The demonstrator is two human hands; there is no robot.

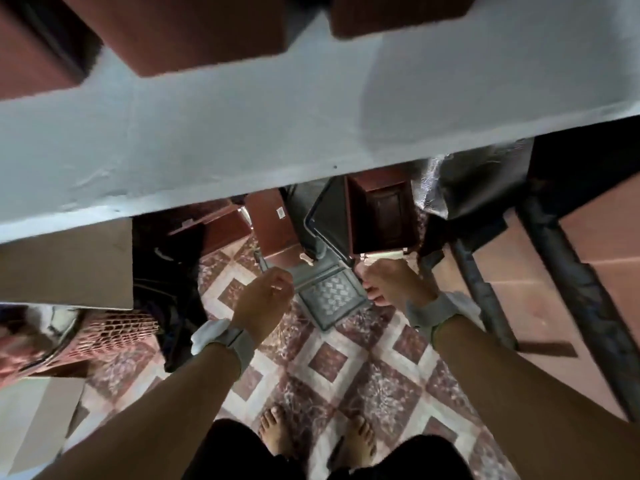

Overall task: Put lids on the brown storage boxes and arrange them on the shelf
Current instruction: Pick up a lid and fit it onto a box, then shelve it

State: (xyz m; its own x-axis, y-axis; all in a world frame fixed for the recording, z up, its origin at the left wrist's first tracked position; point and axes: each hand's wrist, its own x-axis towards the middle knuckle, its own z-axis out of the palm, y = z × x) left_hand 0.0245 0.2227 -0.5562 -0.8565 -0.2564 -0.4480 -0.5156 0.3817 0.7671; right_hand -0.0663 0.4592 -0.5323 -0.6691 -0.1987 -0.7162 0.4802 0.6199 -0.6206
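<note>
Lid: grey lid (327, 291) with a checkered panel, held low over the tiled floor (311, 375), below the shelf edge.
Left hand: left hand (265, 296) curls round the lid's left edge.
Right hand: right hand (389, 284) grips the lid's right edge, fingers bent under it.
Open box: brown storage box (381, 213) stands open on the floor just beyond the lid, apparently unlidded.
Shelf: pale shelf (242, 133) carries two brown boxes (194, 32) at the top.
Feet: bare feet (277, 431) on the tiles.
</note>
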